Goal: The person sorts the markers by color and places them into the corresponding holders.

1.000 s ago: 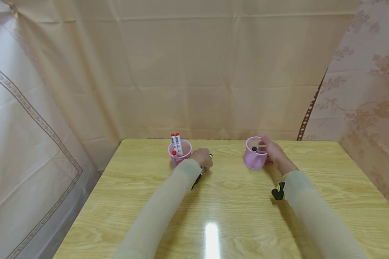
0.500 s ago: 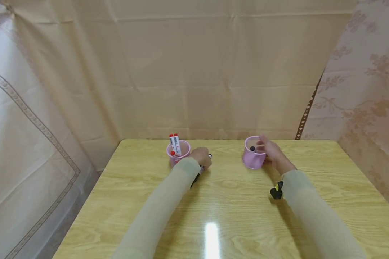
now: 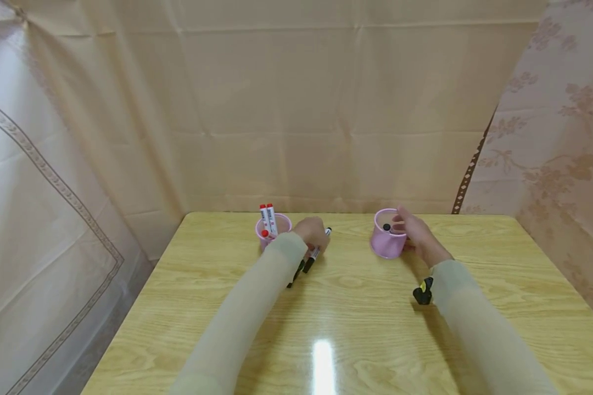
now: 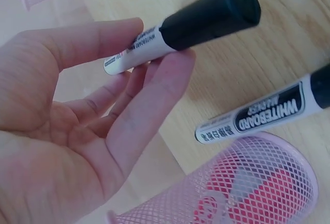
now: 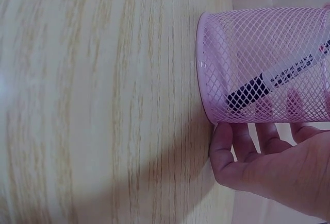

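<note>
My left hand point(image 3: 312, 232) pinches a black-capped whiteboard marker point(image 4: 147, 49) between thumb and fingers, tilted and raised off the table. In the left wrist view, a second black whiteboard marker point(image 4: 268, 108) lies close to the left pink mesh pen cup point(image 4: 170, 198). That cup point(image 3: 275, 219) holds several red-capped markers point(image 3: 270, 219) in the head view. My right hand point(image 3: 421, 237) holds the side of the right pink mesh pen cup point(image 5: 227, 54), thumb near its base, fingertips showing through the mesh. One black marker point(image 5: 289, 72) leans inside this cup, cap down.
Both cups stand toward the back of the wood-grain table point(image 3: 356, 318). Behind it hangs a beige curtain point(image 3: 286, 109), with patterned cloth point(image 3: 568, 126) on the right side. A black-and-yellow device point(image 3: 423, 292) sits on my right wrist.
My left hand has shifted slightly right and away from the left cup, lifting the black marker with it. More of the marker now shows. My right hand stays at the right cup.
</note>
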Motion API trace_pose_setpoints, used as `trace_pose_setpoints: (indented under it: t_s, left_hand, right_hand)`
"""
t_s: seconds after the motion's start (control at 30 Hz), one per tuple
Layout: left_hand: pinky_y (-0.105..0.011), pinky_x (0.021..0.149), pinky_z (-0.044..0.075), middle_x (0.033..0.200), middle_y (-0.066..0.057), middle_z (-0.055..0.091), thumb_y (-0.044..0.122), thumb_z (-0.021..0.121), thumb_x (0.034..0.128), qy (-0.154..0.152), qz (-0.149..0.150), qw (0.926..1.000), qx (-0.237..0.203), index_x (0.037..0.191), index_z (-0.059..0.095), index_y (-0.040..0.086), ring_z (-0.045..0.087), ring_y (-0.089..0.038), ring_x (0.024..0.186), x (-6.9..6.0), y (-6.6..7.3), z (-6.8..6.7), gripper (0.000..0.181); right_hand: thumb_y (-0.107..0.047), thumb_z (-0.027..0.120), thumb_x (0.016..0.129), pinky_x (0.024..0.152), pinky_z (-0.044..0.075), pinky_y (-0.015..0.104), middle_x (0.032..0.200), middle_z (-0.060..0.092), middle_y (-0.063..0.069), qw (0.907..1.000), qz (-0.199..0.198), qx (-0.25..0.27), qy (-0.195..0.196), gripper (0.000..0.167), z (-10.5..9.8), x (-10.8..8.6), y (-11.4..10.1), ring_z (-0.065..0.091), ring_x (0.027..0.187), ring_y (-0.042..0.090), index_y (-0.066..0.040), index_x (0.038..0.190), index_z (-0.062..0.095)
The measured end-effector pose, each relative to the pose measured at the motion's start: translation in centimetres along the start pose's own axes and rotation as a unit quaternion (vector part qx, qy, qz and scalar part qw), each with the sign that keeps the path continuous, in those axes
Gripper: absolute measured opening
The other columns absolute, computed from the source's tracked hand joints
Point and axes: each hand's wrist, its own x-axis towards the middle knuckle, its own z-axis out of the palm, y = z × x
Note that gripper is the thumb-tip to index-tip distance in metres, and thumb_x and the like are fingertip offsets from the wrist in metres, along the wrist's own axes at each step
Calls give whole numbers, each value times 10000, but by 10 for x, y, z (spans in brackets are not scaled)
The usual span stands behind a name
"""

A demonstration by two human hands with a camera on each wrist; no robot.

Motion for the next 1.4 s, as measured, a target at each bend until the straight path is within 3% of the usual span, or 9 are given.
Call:
trace_pose_setpoints:
  t_s: [0.2, 0.33, 0.47, 0.57, 0.7, 0.87, 1.0, 1.17, 1.4]
  left_hand:
    - [-349, 619, 600, 735, -85, 615, -53, 655, 812, -357, 301, 9966, -676, 711, 557, 69, 648, -251, 675, -2, 4, -3, 186]
    - [-384, 671, 618, 890, -106, 645, -59, 686, 852, -836, 657, 9865, -1244, 955, 609, 22, 639, -227, 731, -2, 5, -7, 152]
    - [-406, 712, 620, 1016, -127, 618, -41, 699, 868, -1334, 899, 9751, -1527, 1236, 539, 16, 653, -282, 879, -2, 8, -13, 406]
    - [-424, 750, 618, 1023, -136, 622, -19, 713, 873, -1537, 992, 9699, -1606, 1311, 505, 35, 663, -318, 952, -2, 13, -17, 488]
    - [-415, 742, 619, 1010, -144, 640, 4, 716, 890, -1630, 1153, 9656, -1665, 1370, 490, 50, 673, -302, 931, -1, 19, -20, 532]
    - [-419, 738, 619, 1063, -128, 633, 39, 682, 917, -1583, 1233, 9627, -1816, 1368, 512, 47, 655, -319, 971, 0, 27, -21, 483]
    - [-406, 701, 618, 1069, -114, 609, 75, 632, 942, -1345, 1191, 9682, -1743, 1201, 599, 40, 655, -318, 944, -1, 31, -21, 264]
    - [-406, 687, 617, 1062, -114, 589, 111, 619, 942, -1031, 1101, 9750, -1633, 1008, 593, 67, 669, -301, 874, -5, 34, -22, 83]
    - [-498, 750, 606, 941, -104, 599, 76, 627, 918, -662, 1146, 9756, -1753, 784, 566, 46, 676, -358, 840, -6, 36, -22, 150]
  right_hand:
    - [-656, 204, 1036, 1037, 403, 497, 1568, 302, 304, 10000, 9, 54, -21, 848, 0, 0, 0, 322, 1422, 450, 39, 1512, 301]
    - [-656, 210, 1036, 1018, 414, 479, 1567, 306, 298, 10000, 37, 82, -15, 844, 1, 0, 0, 331, 1414, 444, 36, 1509, 304]
    - [-664, 211, 1032, 1051, 399, 505, 1577, 300, 283, 10000, 69, 64, -16, 850, 0, 0, -2, 319, 1429, 429, 24, 1522, 305]
    - [-664, 210, 1033, 1075, 381, 526, 1583, 294, 275, 10000, 77, 63, -12, 851, 0, 0, -3, 307, 1441, 421, 20, 1530, 302]
    - [-644, 204, 1043, 1076, 380, 532, 1582, 294, 278, 10000, 58, 75, -5, 832, -1, 0, -4, 310, 1435, 423, 26, 1528, 304]
    - [-655, 207, 1037, 1092, 366, 544, 1581, 299, 274, 9999, 75, 126, -2, 845, -1, 0, -2, 321, 1427, 416, 26, 1526, 307]
    - [-669, 214, 1029, 1105, 353, 552, 1580, 304, 273, 9998, 90, 158, 9, 860, 0, 1, -2, 326, 1425, 415, 26, 1529, 305]
    - [-674, 204, 1027, 1119, 338, 561, 1579, 313, 268, 9999, 122, 93, 13, 865, 0, 1, -3, 317, 1437, 412, 22, 1530, 309]
    - [-674, 209, 1027, 1115, 343, 556, 1583, 309, 261, 9998, 156, 134, 48, 859, 1, 0, -3, 313, 1440, 407, 19, 1526, 311]
